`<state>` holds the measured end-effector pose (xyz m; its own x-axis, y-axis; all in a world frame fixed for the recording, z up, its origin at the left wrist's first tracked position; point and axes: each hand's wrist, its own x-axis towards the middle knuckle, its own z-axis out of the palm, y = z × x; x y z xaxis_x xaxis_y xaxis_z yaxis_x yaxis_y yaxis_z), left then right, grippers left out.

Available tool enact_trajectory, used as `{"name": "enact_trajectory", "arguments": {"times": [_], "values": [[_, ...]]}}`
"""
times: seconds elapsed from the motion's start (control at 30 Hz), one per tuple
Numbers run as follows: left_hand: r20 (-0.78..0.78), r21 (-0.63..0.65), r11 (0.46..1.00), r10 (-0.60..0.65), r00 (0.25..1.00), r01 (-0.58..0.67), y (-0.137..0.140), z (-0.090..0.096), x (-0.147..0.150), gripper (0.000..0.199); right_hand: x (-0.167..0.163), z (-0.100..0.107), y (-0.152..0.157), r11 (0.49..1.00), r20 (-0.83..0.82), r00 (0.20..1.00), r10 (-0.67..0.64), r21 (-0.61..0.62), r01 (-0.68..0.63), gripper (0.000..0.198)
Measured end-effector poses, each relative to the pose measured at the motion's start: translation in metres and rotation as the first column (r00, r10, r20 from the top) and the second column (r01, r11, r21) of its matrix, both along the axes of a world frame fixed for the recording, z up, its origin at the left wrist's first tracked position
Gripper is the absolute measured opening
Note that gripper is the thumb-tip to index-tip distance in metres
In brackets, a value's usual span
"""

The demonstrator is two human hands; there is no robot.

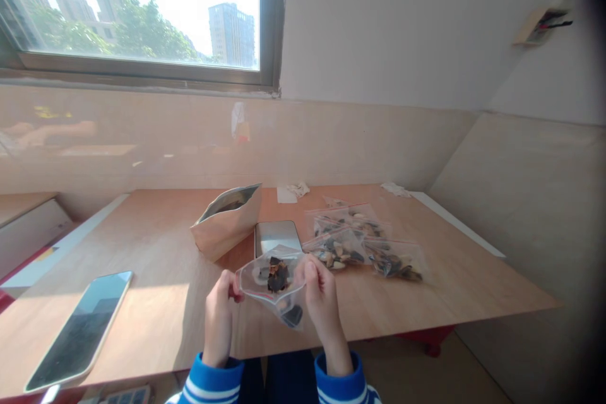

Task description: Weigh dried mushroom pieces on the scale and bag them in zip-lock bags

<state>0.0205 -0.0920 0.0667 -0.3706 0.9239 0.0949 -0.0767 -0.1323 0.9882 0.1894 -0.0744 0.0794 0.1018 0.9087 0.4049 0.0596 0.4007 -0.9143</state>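
Note:
A clear zip bag (255, 284) is stretched between my two hands above the table's front edge, its mouth spread apart. Dark brown dried pieces (278, 274) show inside it, and a blackish piece lies lower in the bag. My left hand (220, 303) pinches the bag's left rim. On the opposite rim, my right hand (322, 287) grips with thumb and fingers. Just behind the bag sits a flat, silvery kitchen scale or tray (277, 233); I cannot tell which. A kraft paper pouch (231, 227) stands open at its left, its contents mostly hidden.
Several filled zip bags (338, 249) of dried pieces lie right of centre. A phone (83, 328) rests at the table's left front. Crumpled tissue (298, 189) and a white paper (286, 195) lie at the back, below the tiled wall (331, 145). The wooden table (449, 284) ends at right.

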Motion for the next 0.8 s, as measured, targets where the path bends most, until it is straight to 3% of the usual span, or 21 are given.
{"name": "enact_trajectory", "arguments": {"times": [0.07, 0.17, 0.23, 0.3, 0.4, 0.53, 0.7, 0.8], "values": [[0.208, 0.002, 1.0, -0.008, 0.978, 0.008, 0.006, -0.01, 0.012, 0.045, -0.01, 0.007, -0.005, 0.999, -0.068, 0.997, 0.02, 0.039, -0.017, 0.037], [0.365, -0.047, 0.998, -0.027, 0.931, 0.047, 0.01, -0.018, 0.034, 0.035, -0.021, 0.009, -0.008, 0.999, -0.152, 0.988, 0.002, 0.032, 0.003, 0.038], [0.514, -0.051, 0.997, -0.022, 0.858, 0.055, 0.007, -0.017, 0.048, 0.04, -0.025, 0.006, -0.007, 1.0, -0.177, 0.984, 0.005, -0.003, -0.005, 0.038], [0.616, -0.063, 0.986, -0.081, 0.784, 0.151, 0.002, -0.014, 0.057, 0.048, -0.027, 0.003, -0.006, 0.999, -0.165, 0.986, 0.028, -0.021, -0.032, 0.038], [0.648, -0.004, 0.991, -0.101, 0.755, 0.137, -0.002, -0.01, 0.059, 0.055, -0.026, 0.0, -0.002, 0.999, -0.03, 0.999, 0.045, -0.012, -0.046, 0.035], [0.588, 0.003, 0.998, -0.047, 0.808, 0.056, 0.005, -0.015, 0.045, 0.054, -0.019, -0.002, 0.003, 0.999, 0.257, 0.966, -0.038, 0.031, 0.031, 0.027], [0.664, -0.034, 0.987, -0.097, 0.741, 0.159, 0.015, -0.03, 0.03, 0.049, -0.01, 0.009, -0.001, 0.978, 0.222, 0.956, -0.191, 0.128, 0.166, 0.015], [0.672, -0.073, 0.986, -0.061, 0.738, 0.147, 0.017, -0.035, 0.028, 0.043, -0.009, 0.023, -0.009, 0.99, 0.21, 0.977, -0.023, 0.138, -0.006, 0.01]]}}
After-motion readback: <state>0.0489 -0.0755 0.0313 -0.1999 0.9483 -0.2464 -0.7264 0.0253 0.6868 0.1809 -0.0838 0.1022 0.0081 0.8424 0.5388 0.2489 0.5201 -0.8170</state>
